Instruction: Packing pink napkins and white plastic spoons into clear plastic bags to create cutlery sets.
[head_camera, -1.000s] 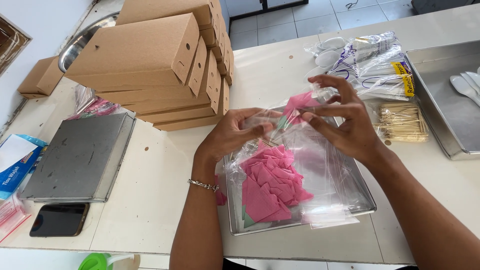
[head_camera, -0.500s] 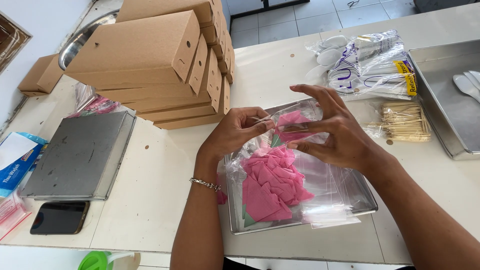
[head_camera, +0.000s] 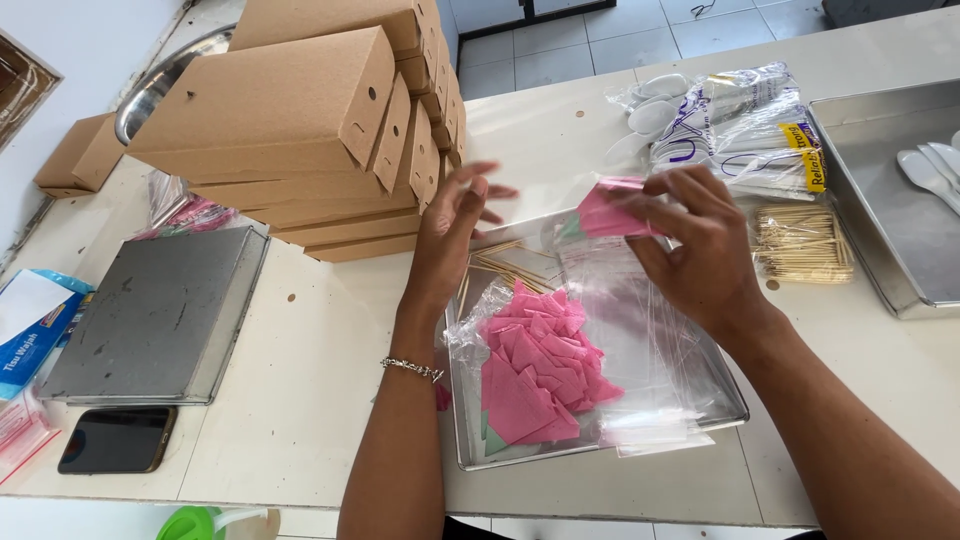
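My right hand (head_camera: 690, 250) grips a small pink packet (head_camera: 608, 213) in clear wrap, held above a shallow metal tray (head_camera: 700, 395). Open and empty, my left hand (head_camera: 455, 230) hovers with fingers spread near the stacked cardboard boxes (head_camera: 310, 130), a bracelet on its wrist. The tray holds a pile of folded pink paper pieces (head_camera: 535, 365), several clear plastic sleeves (head_camera: 640, 340) and some wooden toothpicks (head_camera: 500, 262).
A bundle of toothpicks (head_camera: 800, 240) and bagged plastic spoons (head_camera: 740, 125) lie to the right, beside a second metal tray (head_camera: 880, 210). At left sit an upturned metal tray (head_camera: 150, 315), a dark phone (head_camera: 118, 438) and a blue packet (head_camera: 35, 325).
My hands have come apart. The left let go of the pink packet and swung left toward the boxes; the right keeps the packet and lifted it slightly.
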